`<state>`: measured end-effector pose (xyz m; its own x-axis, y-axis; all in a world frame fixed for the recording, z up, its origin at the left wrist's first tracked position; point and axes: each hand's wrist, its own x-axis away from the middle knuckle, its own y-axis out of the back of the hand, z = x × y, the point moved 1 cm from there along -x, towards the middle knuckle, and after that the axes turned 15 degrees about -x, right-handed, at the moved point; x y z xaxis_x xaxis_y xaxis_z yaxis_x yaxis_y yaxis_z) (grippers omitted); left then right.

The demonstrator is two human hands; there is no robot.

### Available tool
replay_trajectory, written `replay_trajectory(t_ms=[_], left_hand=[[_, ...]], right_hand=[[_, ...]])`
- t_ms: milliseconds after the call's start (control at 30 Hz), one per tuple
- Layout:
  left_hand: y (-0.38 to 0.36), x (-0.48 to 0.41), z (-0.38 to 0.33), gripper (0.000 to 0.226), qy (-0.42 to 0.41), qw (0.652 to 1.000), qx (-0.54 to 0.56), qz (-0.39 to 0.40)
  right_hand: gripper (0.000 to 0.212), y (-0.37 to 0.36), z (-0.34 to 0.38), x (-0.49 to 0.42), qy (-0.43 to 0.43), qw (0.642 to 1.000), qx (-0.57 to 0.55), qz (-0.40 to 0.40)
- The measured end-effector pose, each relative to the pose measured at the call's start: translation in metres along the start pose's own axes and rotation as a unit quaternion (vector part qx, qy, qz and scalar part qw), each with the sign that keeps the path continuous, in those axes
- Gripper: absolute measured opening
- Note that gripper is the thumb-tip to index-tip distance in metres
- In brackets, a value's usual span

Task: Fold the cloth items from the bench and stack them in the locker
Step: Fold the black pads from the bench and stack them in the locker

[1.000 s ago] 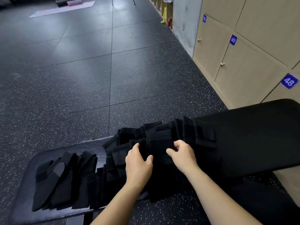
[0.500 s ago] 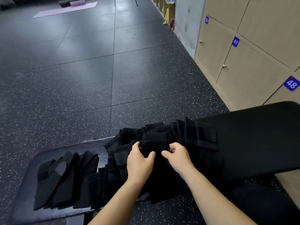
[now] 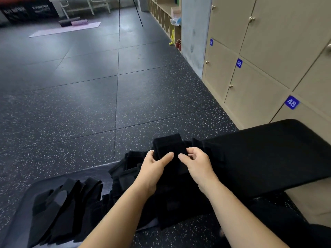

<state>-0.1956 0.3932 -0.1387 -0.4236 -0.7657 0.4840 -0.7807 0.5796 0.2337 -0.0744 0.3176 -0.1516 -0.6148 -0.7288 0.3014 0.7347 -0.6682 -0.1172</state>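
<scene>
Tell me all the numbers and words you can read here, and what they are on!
"50": on the far locker tag, blue.
"49": on the middle locker tag, blue.
"48": on the near locker tag, blue.
White words on the black board far back on the left: too blurred to read.
</scene>
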Motion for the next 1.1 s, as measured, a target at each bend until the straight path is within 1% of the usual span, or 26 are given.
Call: replay_trajectory(t_ms=[67, 100, 267, 400, 500, 667, 800, 933, 1100], left_hand=[[-0.01, 0.01, -0.022, 0.047, -0.016, 0.998, 0.038, 0.051], [-0.017, 0.015, -0.032, 0.041, -0.02, 0.996, 0.049, 0.075], [-0.072, 0.04, -0.076, 0.043, -0.04, 0.985, 0.059, 0.158], [-0.131, 0.066, -0.106, 0.043, -0.042, 0.972, 0.069, 0.221], [-0.176, 0.09, -0.119, 0.042, -0.05, 0.959, 0.069, 0.27], [-0.248, 0.136, -0.123, 0.032, -0.069, 0.934, 0.06, 0.345], [-0.299, 0.173, -0.119, 0.032, -0.078, 0.911, 0.059, 0.401], [-0.343, 0.202, -0.111, 0.045, -0.075, 0.9, 0.05, 0.427], [-0.378, 0.223, -0.094, 0.041, -0.061, 0.893, 0.031, 0.444]], right_hand=[[0.017, 0.012, 0.022, 0.01, 0.032, 0.999, -0.009, -0.019], [0.015, 0.021, 0.032, 0.016, 0.047, 0.998, -0.015, -0.031], [0.028, 0.079, 0.074, 0.048, 0.112, 0.989, -0.006, -0.094], [0.036, 0.138, 0.095, 0.078, 0.159, 0.972, 0.018, -0.172], [0.033, 0.183, 0.102, 0.103, 0.179, 0.955, 0.029, -0.236], [0.027, 0.25, 0.104, 0.15, 0.199, 0.922, 0.05, -0.328], [0.022, 0.298, 0.104, 0.191, 0.195, 0.893, 0.067, -0.4], [0.017, 0.337, 0.101, 0.228, 0.192, 0.875, 0.031, -0.443], [0.018, 0.37, 0.09, 0.259, 0.188, 0.864, -0.026, -0.466]])
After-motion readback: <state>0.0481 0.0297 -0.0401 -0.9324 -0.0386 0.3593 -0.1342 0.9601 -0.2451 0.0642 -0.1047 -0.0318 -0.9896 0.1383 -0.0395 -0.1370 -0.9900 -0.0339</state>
